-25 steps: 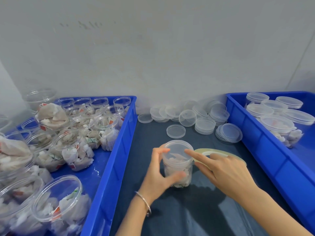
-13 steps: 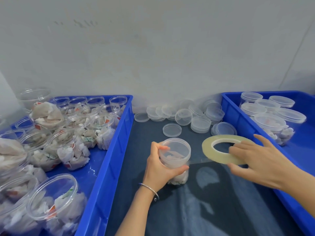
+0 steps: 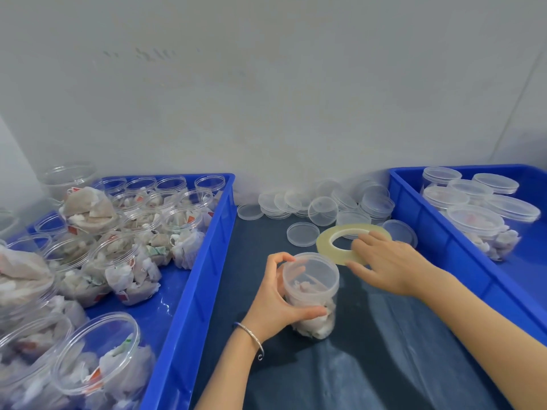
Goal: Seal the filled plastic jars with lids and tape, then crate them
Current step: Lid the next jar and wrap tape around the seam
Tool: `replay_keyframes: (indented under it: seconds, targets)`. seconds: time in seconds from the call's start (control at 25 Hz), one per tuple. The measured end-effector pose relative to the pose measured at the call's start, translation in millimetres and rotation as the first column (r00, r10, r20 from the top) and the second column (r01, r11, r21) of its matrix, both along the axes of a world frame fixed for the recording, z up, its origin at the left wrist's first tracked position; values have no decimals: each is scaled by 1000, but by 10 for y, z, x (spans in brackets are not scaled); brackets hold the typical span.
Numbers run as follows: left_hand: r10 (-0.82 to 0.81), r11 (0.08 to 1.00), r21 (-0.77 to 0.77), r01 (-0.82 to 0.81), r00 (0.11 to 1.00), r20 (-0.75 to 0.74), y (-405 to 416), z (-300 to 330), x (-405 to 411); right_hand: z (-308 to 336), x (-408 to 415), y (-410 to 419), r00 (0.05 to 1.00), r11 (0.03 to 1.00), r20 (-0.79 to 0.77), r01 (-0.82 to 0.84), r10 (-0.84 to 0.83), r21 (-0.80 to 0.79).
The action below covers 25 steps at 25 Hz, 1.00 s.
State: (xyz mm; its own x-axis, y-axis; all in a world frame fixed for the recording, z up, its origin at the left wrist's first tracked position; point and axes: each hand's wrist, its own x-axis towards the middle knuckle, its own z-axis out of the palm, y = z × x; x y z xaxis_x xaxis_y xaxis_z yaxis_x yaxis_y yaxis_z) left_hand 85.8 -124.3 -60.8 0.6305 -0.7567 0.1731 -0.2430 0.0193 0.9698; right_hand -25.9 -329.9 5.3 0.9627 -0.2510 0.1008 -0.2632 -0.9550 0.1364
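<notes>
A clear plastic jar filled with white sachets stands on the dark mat, a clear lid on top. My left hand grips its side, thumb in front and fingers curled round the back. Just behind and to the right of the jar, my right hand pinches a roll of clear yellowish tape, held tilted above the mat close to the jar's lid. The right blue crate holds several lidded jars.
The left blue crate is packed with open filled jars. Loose clear lids lie in stacks against the wall, one lid lying alone nearer. The dark mat spans the gap between the crates.
My right hand lifted the tape roll away to the right, then brought it back left toward the jar. My left hand kept its hold on the jar.
</notes>
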Motion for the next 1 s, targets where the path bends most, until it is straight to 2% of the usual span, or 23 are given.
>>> replay_keyframes:
  seconds: [0.2, 0.28, 0.36, 0.48, 0.56, 0.64, 0.68, 0.76, 0.84, 1.0]
  targets:
    - [-77, 993, 91, 76, 997, 3, 43, 98, 145, -85, 129, 110, 999, 999, 29, -32, 31, 37]
    - [-33, 994, 103, 27, 998, 57, 99, 139, 167, -107, 111, 133, 998, 995, 52, -32, 27, 97]
    - [27, 996, 79, -34, 996, 80, 149, 155, 160, -80, 55, 123, 997, 985, 65, -44, 33, 169]
    - [102, 995, -10, -103, 995, -5, 198, 83, 75, 19, -55, 101, 995, 965, 95, -48, 24, 259]
    - [120, 992, -25, -120, 993, 1, 174, 38, -93, 55, -117, 169, 989, 957, 150, -30, -14, 289]
    - [145, 989, -16, -144, 986, 77, 54, 14, -331, 31, -163, 298, 985, 967, 157, 26, -67, 252]
    - [217, 976, -33, -214, 972, 94, -34, 3, -429, 1, -199, 366, 986, 975, 144, 57, -89, 213]
    - [378, 923, -88, -376, 926, 5, -181, 31, -529, -54, -326, 455, 987, 982, 133, 64, -88, 176]
    - [451, 886, -110, -450, 892, -14, -221, 50, -492, -37, -495, 464, 992, 985, 114, 36, -55, 166]
    - [333, 943, -36, -331, 942, 47, -82, 83, -325, 75, -719, 399, 999, 993, 40, 21, -26, 115]
